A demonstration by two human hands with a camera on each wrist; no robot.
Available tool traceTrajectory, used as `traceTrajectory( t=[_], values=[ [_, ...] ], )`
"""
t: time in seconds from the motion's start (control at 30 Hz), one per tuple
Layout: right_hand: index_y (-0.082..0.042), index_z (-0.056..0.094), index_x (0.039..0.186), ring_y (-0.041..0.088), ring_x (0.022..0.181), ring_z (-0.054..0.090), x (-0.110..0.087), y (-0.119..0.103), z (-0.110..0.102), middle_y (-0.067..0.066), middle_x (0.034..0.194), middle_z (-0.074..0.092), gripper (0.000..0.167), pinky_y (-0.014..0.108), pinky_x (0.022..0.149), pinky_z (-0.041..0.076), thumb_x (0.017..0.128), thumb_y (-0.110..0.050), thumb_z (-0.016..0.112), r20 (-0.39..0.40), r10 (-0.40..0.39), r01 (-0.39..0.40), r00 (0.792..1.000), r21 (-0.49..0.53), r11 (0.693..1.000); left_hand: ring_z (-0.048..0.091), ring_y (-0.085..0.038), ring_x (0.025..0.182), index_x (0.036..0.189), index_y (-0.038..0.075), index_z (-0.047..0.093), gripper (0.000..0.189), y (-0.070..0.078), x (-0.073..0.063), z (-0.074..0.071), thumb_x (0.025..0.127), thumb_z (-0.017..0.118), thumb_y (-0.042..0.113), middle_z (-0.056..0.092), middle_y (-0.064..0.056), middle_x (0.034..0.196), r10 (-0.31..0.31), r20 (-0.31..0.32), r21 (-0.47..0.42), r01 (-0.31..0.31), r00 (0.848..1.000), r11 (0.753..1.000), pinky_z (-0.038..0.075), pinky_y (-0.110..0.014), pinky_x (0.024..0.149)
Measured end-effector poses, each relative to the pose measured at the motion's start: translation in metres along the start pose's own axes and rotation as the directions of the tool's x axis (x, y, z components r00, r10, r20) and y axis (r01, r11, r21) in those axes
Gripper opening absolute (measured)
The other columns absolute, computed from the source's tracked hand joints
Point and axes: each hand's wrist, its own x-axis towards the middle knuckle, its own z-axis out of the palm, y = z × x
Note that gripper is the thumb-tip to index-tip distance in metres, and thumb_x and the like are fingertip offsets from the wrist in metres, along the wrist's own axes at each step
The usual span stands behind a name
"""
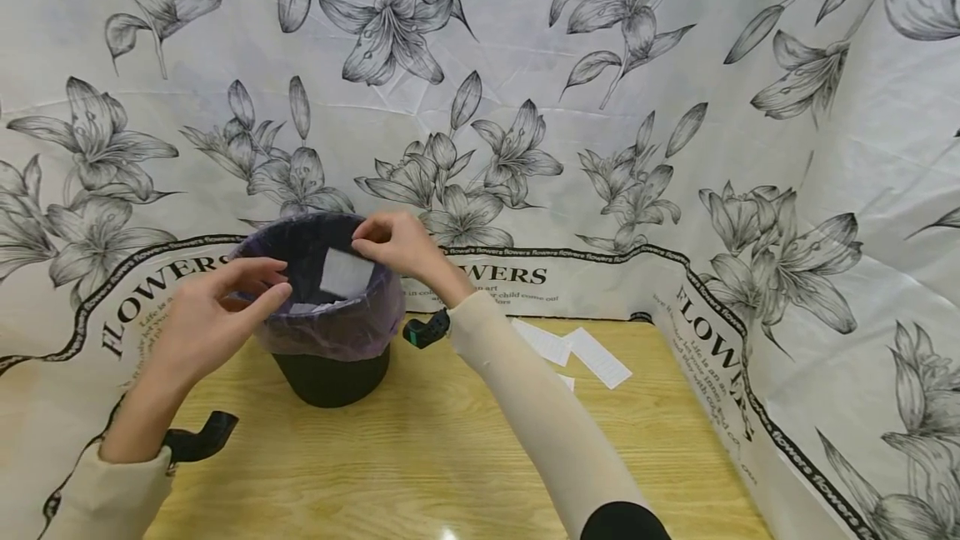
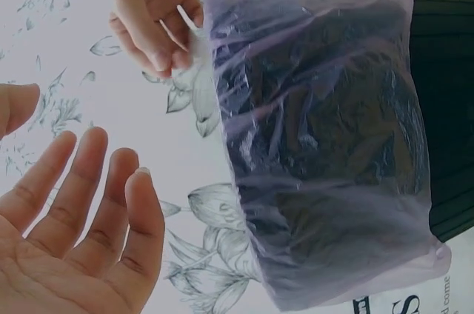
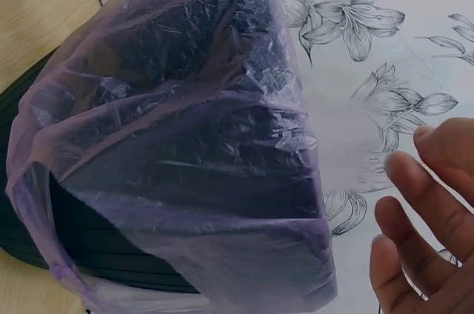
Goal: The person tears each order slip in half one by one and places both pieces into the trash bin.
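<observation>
A dark bin (image 1: 330,382) stands on the table, lined with a thin purple plastic bag (image 1: 337,336) folded over its rim. My right hand (image 1: 401,244) is above the rim's right side, thumb and fingers loosely bent and a small gap between them. Just below its fingertips a white slip of paper (image 1: 347,273) shows tilted in the mouth of the bin. In the right wrist view, a pale blur lies beside the parted fingers of that hand (image 3: 429,218). My left hand (image 1: 213,319) hovers at the bin's left rim, holding nothing, its fingers (image 2: 89,173) spread and relaxed.
Several white paper slips (image 1: 597,357) lie on the wooden table (image 1: 465,440) right of the bin. A flower-printed cloth (image 1: 480,148) hangs behind and along the sides. Black wrist mounts (image 1: 201,437) sit on both wrists.
</observation>
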Motion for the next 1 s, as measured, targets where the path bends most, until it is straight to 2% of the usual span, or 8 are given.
traceTrajectory(
  t=[0.17,0.4,0.53,0.77,0.93,1.0],
  values=[
    [-0.010,0.073,0.121,0.017,0.103,0.068,-0.007,0.004,-0.003,0.006,0.117,0.074,0.025,0.026,0.086,0.055,0.103,-0.024,0.065,0.015,0.012,-0.012,1.000,-0.010,1.000,0.063,0.003,0.086,0.132,0.019,0.069,0.033,0.006,0.000,0.007,0.099,0.071,0.024,0.071,-0.001,0.104,0.018,0.034,-0.040,-0.016,0.999,0.999,0.050,-0.010,0.077],
    [-0.015,0.071,0.126,0.017,0.109,0.066,-0.027,0.014,-0.020,0.003,0.122,0.071,0.027,0.032,0.081,0.057,0.103,-0.028,0.064,-0.008,0.037,-0.037,0.999,-0.025,0.999,0.063,0.005,0.093,0.131,0.019,0.069,0.033,0.013,0.001,0.021,0.098,0.072,0.018,0.072,-0.001,0.110,0.076,0.039,-0.120,-0.070,0.996,0.990,0.051,-0.012,0.079],
    [-0.012,0.070,0.127,0.018,0.112,0.066,-0.040,0.025,-0.033,0.003,0.121,0.072,0.031,0.037,0.090,0.056,0.102,-0.029,0.067,-0.041,0.043,-0.046,0.998,-0.056,0.997,0.064,0.004,0.096,0.131,0.019,0.068,0.033,0.015,0.003,0.031,0.098,0.072,0.017,0.073,-0.003,0.114,0.087,0.064,-0.154,-0.077,0.994,0.985,0.052,-0.014,0.079],
    [-0.016,0.069,0.128,0.021,0.116,0.065,-0.071,0.058,-0.050,0.003,0.121,0.072,0.033,0.043,0.094,0.055,0.100,-0.032,0.069,-0.078,0.128,-0.133,0.989,-0.075,0.988,0.067,0.002,0.101,0.130,0.016,0.068,0.034,0.021,0.001,0.051,0.097,0.073,0.013,0.073,-0.008,0.117,0.107,0.101,-0.260,-0.078,0.989,0.962,0.056,-0.017,0.082],
    [-0.015,0.068,0.129,0.025,0.119,0.064,-0.096,0.090,-0.054,0.006,0.123,0.071,0.034,0.047,0.098,0.053,0.099,-0.031,0.069,-0.089,0.202,-0.208,0.975,-0.063,0.976,0.069,-0.002,0.099,0.130,0.012,0.068,0.034,0.025,-0.007,0.068,0.096,0.074,0.010,0.073,-0.008,0.117,0.123,0.127,-0.335,-0.074,0.984,0.939,0.058,-0.021,0.079],
    [-0.014,0.067,0.130,0.027,0.120,0.064,-0.107,0.104,-0.054,0.007,0.126,0.069,0.035,0.049,0.099,0.053,0.100,-0.030,0.069,-0.090,0.229,-0.234,0.969,-0.051,0.971,0.070,-0.004,0.099,0.130,0.013,0.068,0.034,0.027,-0.011,0.076,0.096,0.074,0.011,0.074,-0.007,0.117,0.125,0.145,-0.353,-0.067,0.982,0.933,0.058,-0.023,0.078]
  ],
)
